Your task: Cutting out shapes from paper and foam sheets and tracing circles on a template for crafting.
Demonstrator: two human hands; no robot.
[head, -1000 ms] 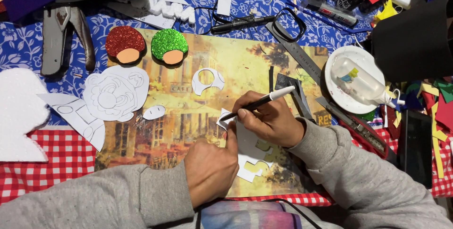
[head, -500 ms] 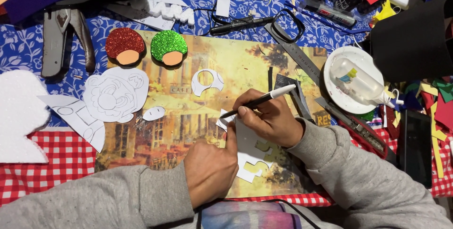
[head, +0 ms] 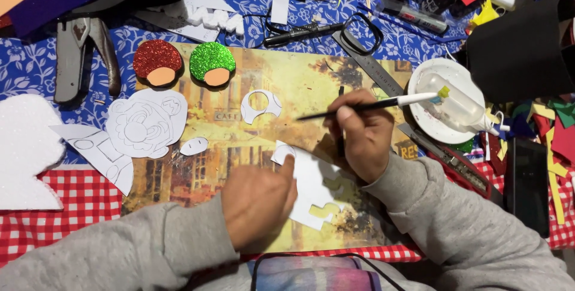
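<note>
Right grip (head: 359, 138) holds brush (head: 365, 106) above cluttered table (head: 36, 63).

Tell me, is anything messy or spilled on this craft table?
Nothing looks spilled. The glue bottle lies on its side, but on a white plate. Coloured paper scraps are strewn at the right edge. The right hand holds a paintbrush; the left hand presses the white cutout.

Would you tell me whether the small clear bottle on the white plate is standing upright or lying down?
Lying down: the clear bottle rests on its side across the white plate, its nozzle pointing right past the rim.
</note>
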